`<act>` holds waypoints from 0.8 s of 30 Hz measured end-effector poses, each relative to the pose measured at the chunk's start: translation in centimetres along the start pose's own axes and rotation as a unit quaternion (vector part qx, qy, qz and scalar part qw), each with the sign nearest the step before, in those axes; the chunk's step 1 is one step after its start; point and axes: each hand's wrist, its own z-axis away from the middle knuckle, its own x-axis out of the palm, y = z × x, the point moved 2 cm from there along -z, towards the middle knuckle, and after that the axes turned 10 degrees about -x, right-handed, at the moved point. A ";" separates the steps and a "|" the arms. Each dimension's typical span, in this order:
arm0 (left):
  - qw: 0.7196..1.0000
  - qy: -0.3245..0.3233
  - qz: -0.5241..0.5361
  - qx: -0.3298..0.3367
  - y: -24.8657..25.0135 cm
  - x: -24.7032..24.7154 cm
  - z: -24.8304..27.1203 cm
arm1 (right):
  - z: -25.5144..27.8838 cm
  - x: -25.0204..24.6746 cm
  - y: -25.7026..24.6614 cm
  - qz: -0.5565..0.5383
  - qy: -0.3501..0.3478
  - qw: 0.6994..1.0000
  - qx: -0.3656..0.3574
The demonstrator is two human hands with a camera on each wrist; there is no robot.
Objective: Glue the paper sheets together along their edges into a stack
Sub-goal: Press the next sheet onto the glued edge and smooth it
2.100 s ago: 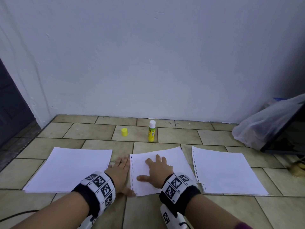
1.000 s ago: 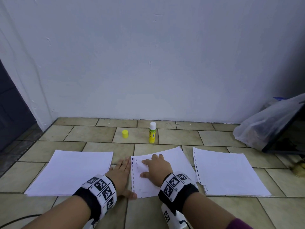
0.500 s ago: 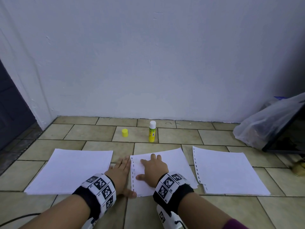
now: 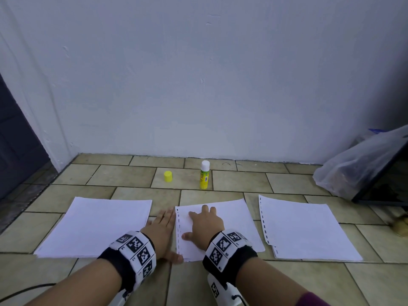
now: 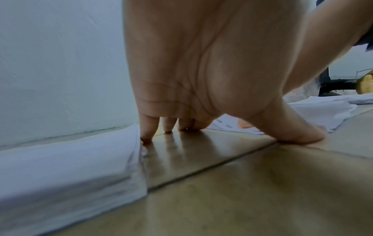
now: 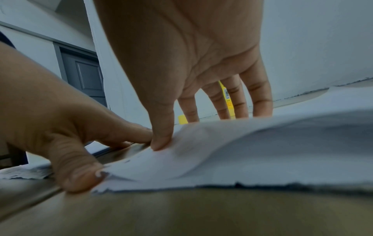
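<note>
Three white paper piles lie in a row on the tiled floor. The middle stack (image 4: 234, 219) has a punched left edge, and my right hand (image 4: 204, 226) presses flat on it near that edge, fingers straight (image 6: 260, 102). My left hand (image 4: 162, 230) lies flat on the tile just left of that stack, its thumb (image 6: 80, 174) touching the stack's near left corner. The left pile (image 4: 97, 226) and the right pile (image 4: 306, 230) are untouched. An uncapped yellow glue stick (image 4: 204, 175) stands upright behind the middle stack, its yellow cap (image 4: 168, 176) to its left.
A white wall (image 4: 198, 74) rises behind the glue stick. At the far right, a clear plastic bag (image 4: 357, 166) leans by a dark panel (image 4: 388, 186). A dark doorway (image 4: 15, 138) is at the left, and a black cable (image 4: 24, 291) runs along the near left floor.
My right hand slid from the middle of the centre stack toward its punched left edge and drew back a little. The left hand stayed beside the stack.
</note>
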 end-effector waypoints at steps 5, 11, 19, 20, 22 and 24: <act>0.999 0.003 -0.050 -0.002 -0.1 -0.2 -0.4 | 0.1 -0.4 0.4 0.001 -0.020 1.000 -0.021; 0.998 -0.015 -0.056 0.018 0.0 -2.1 0.8 | 0.0 -0.7 0.9 -0.013 -0.021 0.999 -0.022; 0.996 0.027 0.081 0.016 -0.2 -3.4 1.7 | -0.1 -0.3 0.7 -0.013 0.009 1.000 -0.023; 0.995 0.019 0.095 0.015 -0.1 -3.6 1.5 | -0.1 -0.3 0.7 -0.015 0.014 1.000 -0.019; 0.994 0.012 0.112 0.015 0.3 -3.8 0.9 | -0.2 -0.3 0.7 -0.019 0.022 1.000 -0.011; 0.996 0.026 0.079 0.010 0.6 -3.7 0.5 | -0.2 -0.2 0.8 -0.025 0.025 0.999 -0.010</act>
